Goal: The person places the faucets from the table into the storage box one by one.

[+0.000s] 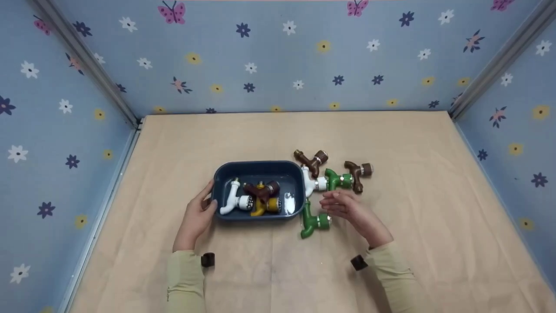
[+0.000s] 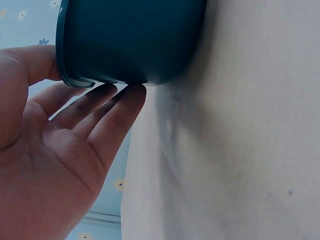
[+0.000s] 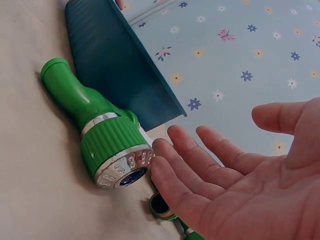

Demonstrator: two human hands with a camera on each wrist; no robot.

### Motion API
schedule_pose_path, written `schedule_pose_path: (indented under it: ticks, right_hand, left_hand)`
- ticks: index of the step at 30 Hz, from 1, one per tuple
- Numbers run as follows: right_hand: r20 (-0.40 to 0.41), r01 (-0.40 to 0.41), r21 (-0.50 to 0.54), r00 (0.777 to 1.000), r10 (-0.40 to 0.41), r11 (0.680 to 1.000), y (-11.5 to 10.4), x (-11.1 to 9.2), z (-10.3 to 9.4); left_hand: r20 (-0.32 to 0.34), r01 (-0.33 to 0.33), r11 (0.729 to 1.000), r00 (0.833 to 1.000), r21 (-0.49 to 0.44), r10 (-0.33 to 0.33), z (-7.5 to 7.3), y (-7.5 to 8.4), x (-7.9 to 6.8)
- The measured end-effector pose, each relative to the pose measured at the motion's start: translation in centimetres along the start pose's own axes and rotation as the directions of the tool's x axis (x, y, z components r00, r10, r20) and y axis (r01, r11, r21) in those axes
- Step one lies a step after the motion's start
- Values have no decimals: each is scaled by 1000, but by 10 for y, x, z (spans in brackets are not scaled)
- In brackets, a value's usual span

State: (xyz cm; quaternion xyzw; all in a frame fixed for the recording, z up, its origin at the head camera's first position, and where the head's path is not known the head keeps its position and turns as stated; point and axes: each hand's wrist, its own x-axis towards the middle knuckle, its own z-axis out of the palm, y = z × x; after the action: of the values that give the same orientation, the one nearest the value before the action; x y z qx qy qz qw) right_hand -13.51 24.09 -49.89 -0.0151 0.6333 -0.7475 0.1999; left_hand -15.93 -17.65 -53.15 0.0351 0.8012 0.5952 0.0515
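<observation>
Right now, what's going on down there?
A person's left hand grips the left end of a dark blue tub. Inside lie a white tap, a yellow tap and a brown tap. The right hand is beside the loose taps, gripping nothing. Outside the tub, to its right, lie two green taps, two more brown taps and another white tap.

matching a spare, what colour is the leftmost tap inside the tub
The leftmost tap is white; it shows best in the head view.

Upright dark-blue tub (image 1: 260,171) holds white tap (image 1: 235,201), brown tap (image 1: 263,191), yellow tap (image 1: 263,206); green tap (image 1: 312,222) lies beside it
</observation>
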Motion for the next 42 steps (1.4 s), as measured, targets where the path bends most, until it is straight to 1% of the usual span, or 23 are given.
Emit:
schedule_pose_path:
  ticks: [5, 10, 17, 22, 26, 31, 35, 37, 42]
  right_hand:
    - [-22, -6, 7, 1000, 7, 1000, 4, -2, -2]
    - [-36, -15, -19, 999, 15, 1000, 8, -3, -3]
    - [-55, -37, -54, 998, 34, 998, 13, -4, -3]
    - [-62, -63, -74, 996, 59, 995, 17, -4, -3]
    - [-65, -79, -99, 995, 72, 992, 21, -4, -5]
    - [-48, -62, -166, 997, 54, 984, 24, -6, -6]
    - [-31, -37, -247, 999, 30, 968, 26, -6, -8]
    - [-25, -32, -275, 999, 26, 961, 27, -6, -9]
    - [-10, -16, -292, 1000, 14, 956, 29, -6, -10]
  left_hand:
    - [2, 0, 1000, 1000, 4, 0, 0, 0, 1]
    - [2, -4, 1000, 1000, -1, 4, -1, 3, 0]
    - [20, 5, 1000, 1000, -2, -5, -1, 34, -9]
    - [18, 8, 1000, 1000, -3, -8, -1, 35, -10]
    - [16, 14, 1000, 1000, 17, -15, 0, 36, -11]
    - [12, 31, 999, 999, 36, -32, 0, 37, -13]
    - [6, 35, 999, 999, 30, -35, 0, 35, -12]
    - [4, 34, 999, 999, 19, -34, 0, 28, -9]
    - [-5, 36, 999, 999, 24, -36, 0, 6, 0]
